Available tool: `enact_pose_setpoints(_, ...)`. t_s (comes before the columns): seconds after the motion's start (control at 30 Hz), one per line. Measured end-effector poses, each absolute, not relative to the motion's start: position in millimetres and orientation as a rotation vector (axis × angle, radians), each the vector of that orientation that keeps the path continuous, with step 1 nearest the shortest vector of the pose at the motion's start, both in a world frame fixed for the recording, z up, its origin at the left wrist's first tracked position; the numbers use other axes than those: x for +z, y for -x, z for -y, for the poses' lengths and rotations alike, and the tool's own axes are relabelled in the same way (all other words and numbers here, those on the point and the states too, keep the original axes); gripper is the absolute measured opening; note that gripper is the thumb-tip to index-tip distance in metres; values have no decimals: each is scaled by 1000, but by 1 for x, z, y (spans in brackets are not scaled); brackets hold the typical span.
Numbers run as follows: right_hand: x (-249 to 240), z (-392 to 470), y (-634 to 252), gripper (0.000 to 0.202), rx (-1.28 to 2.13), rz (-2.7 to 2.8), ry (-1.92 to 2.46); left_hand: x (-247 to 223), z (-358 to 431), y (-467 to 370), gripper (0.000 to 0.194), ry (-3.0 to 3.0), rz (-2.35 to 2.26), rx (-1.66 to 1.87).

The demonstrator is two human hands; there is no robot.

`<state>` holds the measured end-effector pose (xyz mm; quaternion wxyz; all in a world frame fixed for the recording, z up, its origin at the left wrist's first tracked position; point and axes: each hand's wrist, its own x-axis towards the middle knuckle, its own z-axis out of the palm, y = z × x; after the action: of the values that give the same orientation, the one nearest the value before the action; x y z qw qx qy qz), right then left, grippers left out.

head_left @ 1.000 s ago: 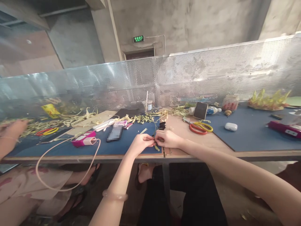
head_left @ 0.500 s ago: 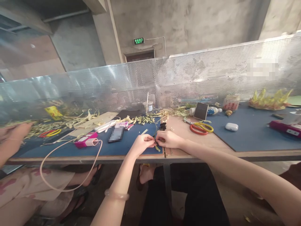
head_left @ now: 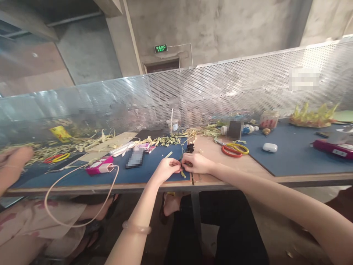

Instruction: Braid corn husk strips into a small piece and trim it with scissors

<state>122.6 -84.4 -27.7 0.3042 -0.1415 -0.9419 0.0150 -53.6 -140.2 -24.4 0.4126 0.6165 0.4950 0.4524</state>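
At the table's front edge, my left hand [head_left: 168, 168] and my right hand [head_left: 198, 163] meet, both closed with fingertips pinched together. Between them they hold a pale green plant-like strip [head_left: 183, 175], whose short end pokes out below the fingers. A thin green strand also rises above the fingertips; most of the piece is hidden. Just behind my right hand lies a black bunched thing [head_left: 190, 148], perhaps fabric. Some short pale sticks [head_left: 168, 155] rest on the blue mat behind my left hand.
Scissors with red and yellow handles [head_left: 234, 149] lie to the right, near a white earbud case [head_left: 270, 147]. A pile of knotted green pieces [head_left: 169, 140] sits behind. Leftward are a pink box [head_left: 99, 166], a looped cable [head_left: 46, 200] and another person's hand [head_left: 20, 158].
My hands stay pinched together in almost the same spot. The view shifts slightly, and the other person's hand at the left has moved a little.
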Motion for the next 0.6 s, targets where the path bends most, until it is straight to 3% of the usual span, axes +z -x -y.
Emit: enact_pose_setpoints(0.6,-29,84,-121,7,63,2509,394,-24,139,54,4,-1557,-1260,1111)
